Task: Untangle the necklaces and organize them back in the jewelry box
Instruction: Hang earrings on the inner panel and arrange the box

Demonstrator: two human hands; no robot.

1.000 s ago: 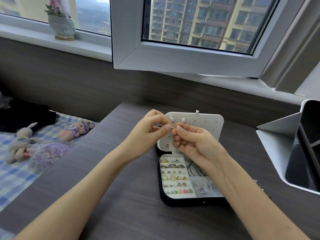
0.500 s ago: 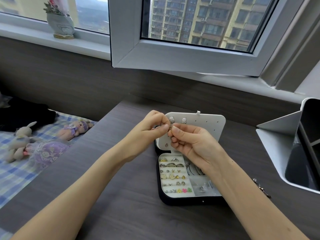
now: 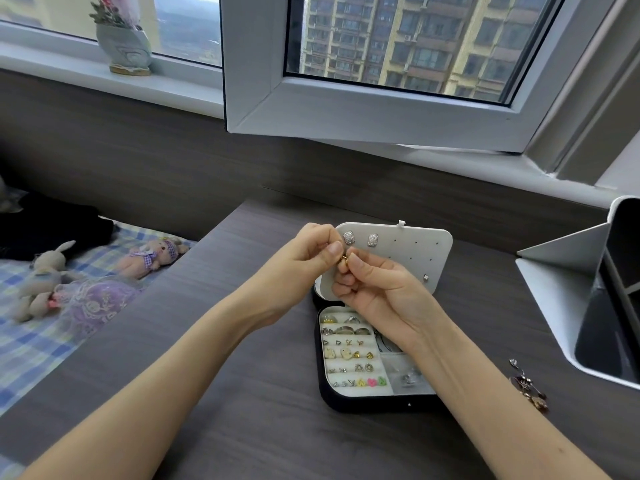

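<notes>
Above the open jewelry box (image 3: 321,393), between the two sets of fingertips, sits a small gold piece (image 3: 344,260). It is too small to tell whether it is a clasp, a ring or part of a chain. The left hand (image 3: 304,259) pinches it from the left with thumb and forefinger, its other fingers curled into the palm. The right hand (image 3: 381,289) pinches it from the right in the same way, its lower fingers folded in under the thumb. The fingertips of both hands meet at the piece.

Just behind the hands stands the box's white earring panel (image 3: 412,252), tilted back, with two rhinestone studs (image 3: 349,238) at its top left and one tiny stud (image 3: 425,278) near its right edge. Below the hands, the black box lies flat on the dark wood-grain desk (image 3: 242,393). Its left section holds rows of rings and small earrings (image 3: 346,353); the right wrist hides much of the right-hand compartments.

To the right of the box, apart from it, a tangled bunch of jewellery (image 3: 528,384) lies on the desk near a white organiser (image 3: 561,299). On the checked bedspread (image 3: 20,358) at left lie a plush rabbit (image 3: 45,271) and a plush bear (image 3: 152,255)
</notes>
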